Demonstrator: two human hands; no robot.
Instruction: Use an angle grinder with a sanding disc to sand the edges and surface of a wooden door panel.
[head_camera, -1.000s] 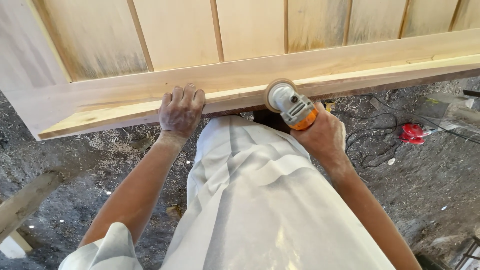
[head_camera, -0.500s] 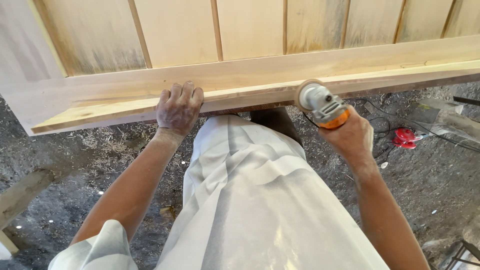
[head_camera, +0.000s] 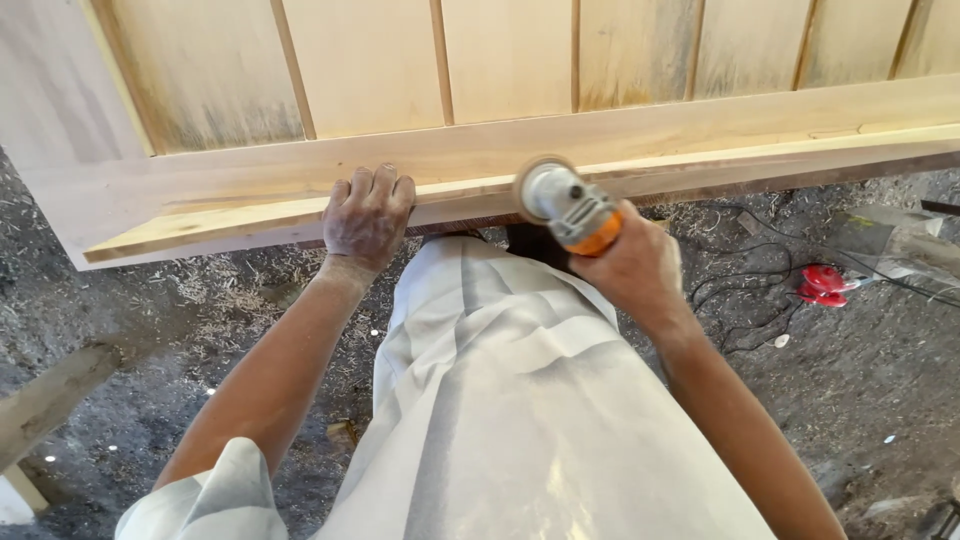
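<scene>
Evidently mid-pass: sanding the near edge of a pale wooden door panel (head_camera: 620, 135), laid flat and filling the top of the view. Right hand (head_camera: 635, 268) wrapped tight around the grey-and-orange angle grinder (head_camera: 565, 207), disc pressed to the edge just right of the left hand (head_camera: 368, 218). Left hand flat, fingers curled over the edge, arm straight and bracing. Next, probably steady pressure and even travel along the edge.
</scene>
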